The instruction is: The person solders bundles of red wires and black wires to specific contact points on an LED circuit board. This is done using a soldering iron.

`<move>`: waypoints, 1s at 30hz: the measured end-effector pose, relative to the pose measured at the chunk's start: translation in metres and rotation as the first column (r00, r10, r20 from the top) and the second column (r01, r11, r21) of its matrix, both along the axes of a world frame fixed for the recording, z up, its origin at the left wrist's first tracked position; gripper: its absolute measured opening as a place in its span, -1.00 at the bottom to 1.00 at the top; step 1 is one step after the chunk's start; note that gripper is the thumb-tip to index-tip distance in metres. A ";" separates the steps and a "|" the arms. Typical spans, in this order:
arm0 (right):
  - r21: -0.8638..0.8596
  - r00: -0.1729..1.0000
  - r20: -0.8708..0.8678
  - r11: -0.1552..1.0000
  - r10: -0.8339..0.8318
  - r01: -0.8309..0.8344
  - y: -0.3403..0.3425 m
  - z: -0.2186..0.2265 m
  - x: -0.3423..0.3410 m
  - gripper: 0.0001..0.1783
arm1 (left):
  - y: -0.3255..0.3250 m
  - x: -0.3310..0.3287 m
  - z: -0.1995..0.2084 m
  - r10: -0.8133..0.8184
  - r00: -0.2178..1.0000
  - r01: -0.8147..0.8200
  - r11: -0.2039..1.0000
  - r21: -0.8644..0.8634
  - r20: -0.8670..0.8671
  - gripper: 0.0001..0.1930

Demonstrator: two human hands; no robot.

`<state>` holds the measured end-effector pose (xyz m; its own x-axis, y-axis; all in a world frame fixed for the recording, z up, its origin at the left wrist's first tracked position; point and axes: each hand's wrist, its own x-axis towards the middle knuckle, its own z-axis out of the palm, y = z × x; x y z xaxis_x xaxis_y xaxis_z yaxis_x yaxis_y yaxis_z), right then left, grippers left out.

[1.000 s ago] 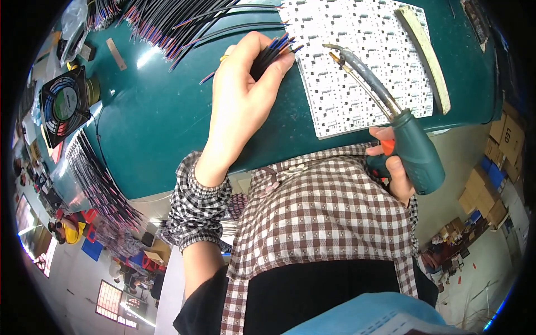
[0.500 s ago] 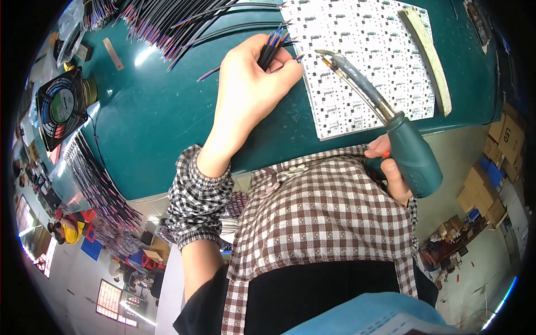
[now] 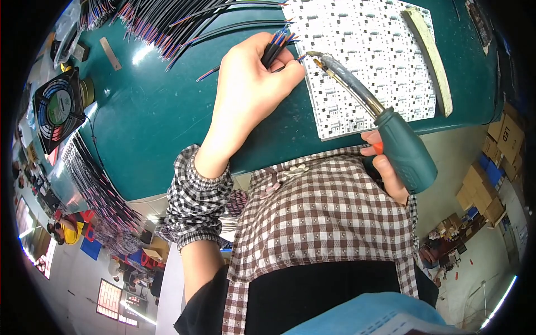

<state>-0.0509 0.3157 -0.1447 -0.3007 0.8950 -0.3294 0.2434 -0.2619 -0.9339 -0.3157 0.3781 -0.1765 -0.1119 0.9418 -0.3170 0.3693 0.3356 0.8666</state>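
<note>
Several black cables [image 3: 272, 54] with stripped blue and orange ends are bunched in my left hand [image 3: 251, 92], whose fingers are closed round them. One wire end points from the fingertips to the left edge of a white circuit board panel [image 3: 363, 84]. My right hand [image 3: 391, 173] grips a soldering gun [image 3: 407, 151] by its green handle, the fingers partly behind it. The gun's bent tip lies at that wire end; whether they touch is too small to tell. A thin brass-coloured tube runs along the gun's barrel.
A pale curved strip [image 3: 427, 61] lies along the panel's right edge. Many black cables [image 3: 162, 25] spread over the far left of the green table [image 3: 162, 128]. A small fan [image 3: 58, 109], a flat metal strip [image 3: 110, 54] and another cable bundle [image 3: 100, 178] are at the left.
The soldering gun has moved left, bringing its tip from over the panel to the wire end at my left fingertips. My left hand has hardly moved and keeps the cables.
</note>
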 end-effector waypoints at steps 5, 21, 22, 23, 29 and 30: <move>0.028 1.000 0.029 1.000 0.004 -0.005 0.000 -0.002 -0.002 -0.34 | 0.002 0.001 0.001 -0.019 0.999 0.019 1.000 0.010 -0.032 -0.85; -0.039 0.997 -0.028 0.997 -0.066 0.064 -0.001 -0.002 -0.007 -0.32 | -0.001 -0.006 -0.003 -0.018 0.999 0.018 1.000 0.018 -0.039 -0.84; -0.030 0.999 -0.009 0.999 -0.037 0.036 -0.002 -0.003 -0.005 -0.34 | -0.001 -0.007 -0.004 -0.028 0.998 0.029 0.999 0.020 -0.051 -0.84; -0.021 1.000 0.009 1.000 -0.008 0.008 -0.002 -0.004 -0.004 -0.36 | -0.001 -0.008 -0.004 -0.027 0.998 0.028 0.999 0.020 -0.051 -0.84; 0.099 0.999 0.035 0.995 -0.006 0.003 -0.004 -0.009 -0.005 -0.43 | 0.007 -0.014 -0.004 -0.108 0.992 0.109 0.994 0.004 -0.064 -0.85; 0.100 0.999 0.035 0.995 -0.008 0.004 -0.005 -0.010 -0.006 -0.43 | 0.009 -0.014 -0.003 -0.125 0.990 0.125 0.992 -0.006 -0.068 -0.85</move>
